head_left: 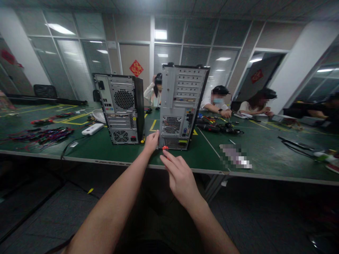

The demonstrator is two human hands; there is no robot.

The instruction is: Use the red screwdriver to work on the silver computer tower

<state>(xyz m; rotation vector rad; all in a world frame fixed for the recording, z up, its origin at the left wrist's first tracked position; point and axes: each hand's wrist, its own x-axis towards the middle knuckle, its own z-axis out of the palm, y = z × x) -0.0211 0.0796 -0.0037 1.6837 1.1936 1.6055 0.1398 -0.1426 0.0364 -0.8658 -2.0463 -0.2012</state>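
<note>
A tall computer tower (169, 84) stands upright on the green table with its back panel towards me. My right hand (180, 173) is closed around the red handle of a screwdriver (165, 148), whose shaft points at the tower's lower left corner. Close beside that, my left hand (152, 143) rests against the tower's lower left edge; its fingers are partly hidden, so I cannot see how they are set. Left of it a second, shorter computer tower (123, 121) also shows its back panel.
A white power strip (92, 129) and a heap of thin coloured cables (43, 137) lie at the left. Black tools and cables (219, 127) sit to the right behind the tall tower. Several people sit across the table. The table's front edge (201, 171) runs below my hands.
</note>
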